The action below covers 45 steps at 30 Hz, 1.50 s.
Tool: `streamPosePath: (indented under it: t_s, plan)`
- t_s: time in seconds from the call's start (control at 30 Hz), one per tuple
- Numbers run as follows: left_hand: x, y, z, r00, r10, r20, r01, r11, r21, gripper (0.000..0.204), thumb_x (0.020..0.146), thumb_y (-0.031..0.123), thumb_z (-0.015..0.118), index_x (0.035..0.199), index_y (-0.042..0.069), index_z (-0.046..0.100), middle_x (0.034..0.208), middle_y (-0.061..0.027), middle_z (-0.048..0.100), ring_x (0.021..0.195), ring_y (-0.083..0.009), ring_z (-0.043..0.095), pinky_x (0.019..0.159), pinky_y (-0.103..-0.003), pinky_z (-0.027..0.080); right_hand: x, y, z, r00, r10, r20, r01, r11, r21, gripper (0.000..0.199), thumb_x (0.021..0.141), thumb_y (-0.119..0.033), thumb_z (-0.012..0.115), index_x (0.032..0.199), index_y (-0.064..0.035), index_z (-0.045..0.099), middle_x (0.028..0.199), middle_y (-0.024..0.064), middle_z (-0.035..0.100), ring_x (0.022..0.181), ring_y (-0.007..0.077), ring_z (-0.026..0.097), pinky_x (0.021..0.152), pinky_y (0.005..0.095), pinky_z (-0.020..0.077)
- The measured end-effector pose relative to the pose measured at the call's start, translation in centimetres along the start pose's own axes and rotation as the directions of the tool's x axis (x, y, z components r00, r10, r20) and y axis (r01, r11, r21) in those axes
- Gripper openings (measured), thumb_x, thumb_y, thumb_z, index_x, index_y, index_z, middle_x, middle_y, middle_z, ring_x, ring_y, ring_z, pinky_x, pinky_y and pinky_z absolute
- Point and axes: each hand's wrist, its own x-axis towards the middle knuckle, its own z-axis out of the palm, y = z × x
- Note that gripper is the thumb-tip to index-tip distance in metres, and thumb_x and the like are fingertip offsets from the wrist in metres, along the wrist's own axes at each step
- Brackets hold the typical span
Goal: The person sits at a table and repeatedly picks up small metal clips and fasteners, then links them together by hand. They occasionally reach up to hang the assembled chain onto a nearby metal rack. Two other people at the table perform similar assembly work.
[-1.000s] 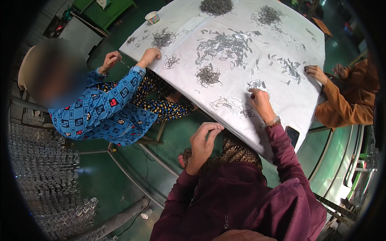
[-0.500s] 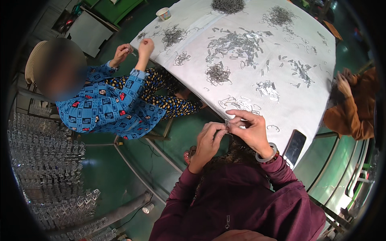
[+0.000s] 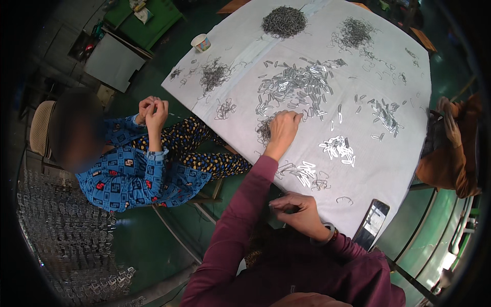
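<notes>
"Which step is this?"
"Picking up, I'd judge: the left hand [image 3: 284, 130] is out over the table [image 3: 388, 158], partly covering the dark pile [image 3: 263, 132], with the silver pieces [image 3: 303, 82] just beyond."
"Its grip?"
"Fingers bent close together; I can't tell if they hold anything."
"And the right hand [image 3: 302, 214]?"
"By the table's near edge, thumb and fingers curled toward each other; anything between them is too small to tell."
"Next move?"
"Probably calls for a fine pinch on one piece, leaving its neighbours undisturbed."
</notes>
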Motion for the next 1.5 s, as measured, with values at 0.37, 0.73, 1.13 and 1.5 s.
streamPosePath:
  t_s: [0.37, 0.73, 1.13, 1.5]
  plan:
    - [0.8, -0.9, 1.6, 0.999, 0.041, 0.017, -0.044, 0.975, 0.217, 0.014, 0.079, -0.004, 0.049, 0.093, -0.004, 0.052, 0.094, -0.0236, 0.052, 0.09, -0.0373, 0.054, 0.075, -0.043, 0.05, 0.2, -1.0, 0.5, 0.998, 0.046, 0.038, -0.047, 0.999, 0.02, 0.024, 0.075, 0.007, 0.065, 0.097, -0.0017, 0.068, 0.087, 0.0045, 0.063, 0.084, 0.0109, 0.064, 0.075, 0.0219, 0.0522]
    - [-11.8, 5.8, -15.6, 0.961, -0.272, 0.056, 0.217, 0.609, -0.763, 0.008, 0.089, -0.002, 0.054, 0.096, -0.006, 0.055, 0.092, -0.011, 0.059, 0.074, -0.0131, 0.059, 0.071, -0.026, 0.05, -0.1, -1.9, 1.7, 0.99, 0.07, -0.124, -0.039, 0.971, 0.236, 0.022, 0.076, 0.01, 0.063, 0.096, 0.0036, 0.067, 0.087, 0.004, 0.063, 0.073, 0.0076, 0.062, 0.065, 0.0182, 0.0504]
    - [-19.6, 7.7, -15.6, 0.967, -0.124, -0.222, -0.029, 0.813, -0.582, 0.008, 0.088, -0.001, 0.057, 0.096, -0.002, 0.056, 0.101, -0.0119, 0.059, 0.09, -0.018, 0.057, 0.077, -0.028, 0.047, -0.7, -2.8, 3.1, 0.966, -0.116, -0.231, 0.128, 0.991, 0.039, 0.025, 0.076, 0.009, 0.064, 0.1, 0.001, 0.068, 0.079, 0.0031, 0.06, 0.071, 0.0064, 0.059, 0.065, 0.0172, 0.047]
    - [-21.8, 6.7, -12.3, 0.964, -0.246, -0.097, 0.08, 0.619, -0.781, 0.007, 0.093, -0.001, 0.049, 0.099, -0.003, 0.052, 0.096, -0.0118, 0.062, 0.09, -0.0148, 0.059, 0.085, -0.027, 0.047, 4.3, 2.6, -14.3, 0.907, -0.28, -0.316, -0.135, 0.515, -0.846, 0.018, 0.08, -0.004, 0.061, 0.095, 0.0017, 0.068, 0.081, 0.0205, 0.063, 0.07, 0.0322, 0.063, 0.065, 0.0367, 0.0488]
